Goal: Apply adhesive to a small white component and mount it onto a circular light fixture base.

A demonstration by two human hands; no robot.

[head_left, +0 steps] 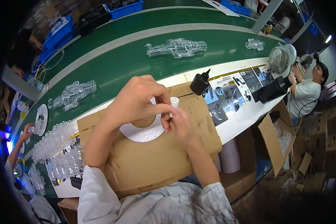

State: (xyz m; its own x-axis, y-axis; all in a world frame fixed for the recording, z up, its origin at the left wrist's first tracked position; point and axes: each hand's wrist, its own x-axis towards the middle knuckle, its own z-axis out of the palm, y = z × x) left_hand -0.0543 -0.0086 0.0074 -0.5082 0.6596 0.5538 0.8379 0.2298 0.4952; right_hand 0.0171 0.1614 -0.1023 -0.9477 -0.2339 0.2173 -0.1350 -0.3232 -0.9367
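Note:
A small white cup-shaped plastic piece (174, 101) stands upright between my fingertips. My right hand (183, 128) is closed, thumb and fingers pinching it from below and the side. From the left, my left hand (140, 100) reaches over with its fingers curled, and its thumb presses against the same piece. Beneath both hands a flat white ring with a speckled surface (145, 135) lies on a brown cardboard sheet (149, 164). The left hand covers part of the ring. Beyond my right hand a black bottle with a pointed nozzle (200, 83) stands by the cardboard's far edge.
Clear plastic assemblies (177, 48) lie on the green conveyor belt (119, 56). Many clear parts (58, 145) are piled at left. At right are a black bottle lying down (273, 89), a fan (280, 59) and an open carton (272, 142). Other people work on both sides.

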